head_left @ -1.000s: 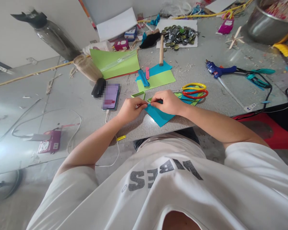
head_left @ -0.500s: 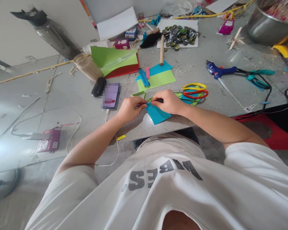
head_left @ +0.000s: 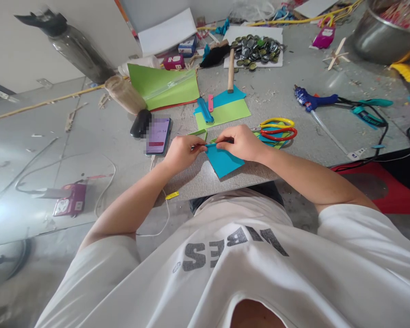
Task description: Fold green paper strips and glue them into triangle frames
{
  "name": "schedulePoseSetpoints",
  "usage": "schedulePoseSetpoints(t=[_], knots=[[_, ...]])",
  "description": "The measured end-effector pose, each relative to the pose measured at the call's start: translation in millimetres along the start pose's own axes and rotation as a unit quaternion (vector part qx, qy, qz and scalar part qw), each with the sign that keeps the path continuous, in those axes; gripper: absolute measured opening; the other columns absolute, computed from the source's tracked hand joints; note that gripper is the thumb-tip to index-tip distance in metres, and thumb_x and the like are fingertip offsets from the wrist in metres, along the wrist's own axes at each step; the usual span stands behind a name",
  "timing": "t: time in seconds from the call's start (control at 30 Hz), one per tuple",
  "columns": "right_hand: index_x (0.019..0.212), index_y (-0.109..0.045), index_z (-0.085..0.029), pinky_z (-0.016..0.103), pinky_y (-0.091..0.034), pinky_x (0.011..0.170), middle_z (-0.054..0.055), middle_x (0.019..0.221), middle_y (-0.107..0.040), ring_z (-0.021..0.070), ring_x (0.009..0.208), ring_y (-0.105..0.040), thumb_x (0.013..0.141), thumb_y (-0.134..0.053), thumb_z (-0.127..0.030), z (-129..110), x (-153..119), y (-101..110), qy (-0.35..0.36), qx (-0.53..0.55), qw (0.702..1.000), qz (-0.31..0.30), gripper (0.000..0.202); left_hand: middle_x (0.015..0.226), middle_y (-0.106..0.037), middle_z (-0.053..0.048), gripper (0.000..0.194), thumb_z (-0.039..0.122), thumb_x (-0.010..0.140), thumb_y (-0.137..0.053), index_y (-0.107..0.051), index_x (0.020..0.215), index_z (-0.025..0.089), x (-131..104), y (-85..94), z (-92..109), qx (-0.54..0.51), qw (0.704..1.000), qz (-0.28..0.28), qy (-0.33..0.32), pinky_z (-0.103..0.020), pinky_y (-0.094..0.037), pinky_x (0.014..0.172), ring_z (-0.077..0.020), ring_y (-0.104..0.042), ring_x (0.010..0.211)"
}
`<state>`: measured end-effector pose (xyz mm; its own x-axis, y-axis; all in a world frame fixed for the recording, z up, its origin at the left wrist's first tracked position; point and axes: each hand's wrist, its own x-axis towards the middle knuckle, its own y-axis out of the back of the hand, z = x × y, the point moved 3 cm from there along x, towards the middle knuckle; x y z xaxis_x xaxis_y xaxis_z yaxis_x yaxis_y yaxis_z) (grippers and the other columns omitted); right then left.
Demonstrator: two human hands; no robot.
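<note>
Both hands pinch the far edge of a blue sheet of paper (head_left: 224,161) close to the table's front edge. My left hand (head_left: 183,153) grips its left corner, where a narrow folded strip shows along the edge. My right hand (head_left: 239,142) has thumb and finger closed on the same edge a little to the right. Just beyond the fingers lies a folded green paper strip (head_left: 201,132), partly hidden by the hands. Scissors (head_left: 277,129) with one yellow and one red handle rest right of my right hand, on blue and green paper pieces.
Left of my hands lies a phone (head_left: 159,135) with a white cable. Ahead are a blue cutter (head_left: 205,110), a wooden-handled tool (head_left: 231,73) and a heap of bottle caps (head_left: 256,50). A blue glue gun (head_left: 312,99) and a metal pot (head_left: 379,36) are to the right.
The blue paper's far edge has shifted slightly left and a folded strip now shows between my fingers. Both hands keep their pinch. The green sheet by the tan bottle looks slightly lower.
</note>
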<state>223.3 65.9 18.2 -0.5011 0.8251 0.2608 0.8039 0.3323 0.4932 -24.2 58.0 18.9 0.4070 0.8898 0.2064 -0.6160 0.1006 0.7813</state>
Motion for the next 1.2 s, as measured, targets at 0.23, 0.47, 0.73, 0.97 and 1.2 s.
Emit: schedulePoseSetpoints(t=[0.23, 0.47, 0.73, 0.97, 1.2], knots=[[0.098, -0.093, -0.020, 0.042, -0.062, 0.088, 0.009, 0.097, -0.091, 0.0254, 0.088, -0.078, 0.101, -0.091, -0.048, 3.4, 2.3, 3.0, -0.014, 0.022, 1.000, 0.008, 0.029, 0.098, -0.093, -0.007, 0.020, 0.036, 0.100, -0.081, -0.097, 0.101, 0.025, 2.8, 3.9, -2.5, -0.017, 0.999, 0.033, -0.012, -0.040, -0.068, 0.089, -0.0266, -0.084, 0.089], [0.101, -0.094, -0.020, 0.040, -0.060, 0.086, 0.009, 0.098, -0.092, 0.0255, 0.090, -0.078, 0.098, -0.089, -0.039, 3.7, 2.8, 4.6, -0.015, 0.033, 0.999, 0.013, 0.020, 0.102, -0.094, -0.009, 0.024, 0.044, 0.103, -0.081, -0.096, 0.100, 0.026, 2.2, 4.9, -2.9, -0.025, 0.998, 0.054, -0.023, -0.044, -0.068, 0.096, -0.0307, -0.087, 0.098], [0.105, -0.093, -0.018, 0.036, -0.053, 0.077, 0.007, 0.093, -0.085, 0.0219, 0.083, -0.069, 0.105, -0.085, -0.041, 4.3, 3.2, 6.9, -0.019, 0.028, 0.999, -0.003, 0.024, 0.099, -0.090, -0.009, 0.023, 0.047, 0.108, -0.080, -0.092, 0.101, 0.029, 4.2, 5.9, -7.7, 0.039, 0.992, 0.076, -0.091, -0.052, -0.065, 0.105, -0.0327, -0.085, 0.102], [0.102, -0.089, -0.019, 0.039, -0.057, 0.086, 0.008, 0.098, -0.086, 0.0234, 0.088, -0.071, 0.106, -0.078, -0.034, 2.8, 0.9, 9.5, -0.005, -0.009, 1.000, 0.023, 0.019, 0.109, -0.092, -0.011, 0.027, 0.048, 0.107, -0.077, -0.093, 0.109, 0.027, 4.5, 0.4, -10.5, 0.006, 0.996, 0.061, -0.057, -0.054, -0.063, 0.111, -0.0344, -0.086, 0.110], [0.101, -0.091, -0.022, 0.044, -0.062, 0.096, 0.011, 0.105, -0.089, 0.0270, 0.095, -0.076, 0.108, -0.076, -0.031, -5.6, -2.7, 8.6, 0.067, -0.052, 0.996, 0.035, 0.019, 0.098, -0.092, -0.008, 0.027, 0.050, 0.103, -0.080, -0.090, 0.094, 0.026, 3.1, 0.8, -7.4, -0.010, 0.999, 0.046, -0.012, -0.055, -0.065, 0.111, -0.0329, -0.086, 0.101]])
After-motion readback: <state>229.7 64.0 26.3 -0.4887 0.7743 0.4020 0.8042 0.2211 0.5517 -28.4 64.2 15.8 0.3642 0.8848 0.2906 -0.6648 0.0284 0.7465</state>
